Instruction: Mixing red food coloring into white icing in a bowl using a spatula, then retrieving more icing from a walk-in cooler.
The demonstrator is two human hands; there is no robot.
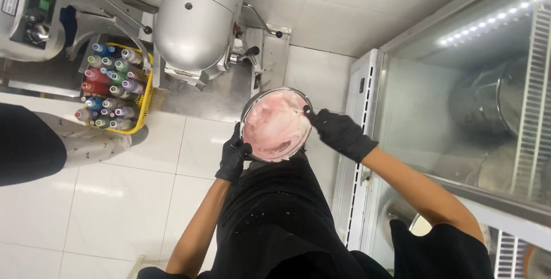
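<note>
Bowl (276,124), steel, full of soft pink cream, likely heavy, slick: your left hand (233,158) and right hand (340,134) clasped opposite rims.

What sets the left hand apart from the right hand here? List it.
The left hand grips the bowl rim from the side, low in view; the right hand sits higher at the opposite rim. The left hand's fingers curl at the rim; the right hand's point toward the pink mix. Both wear black gloves.
</note>
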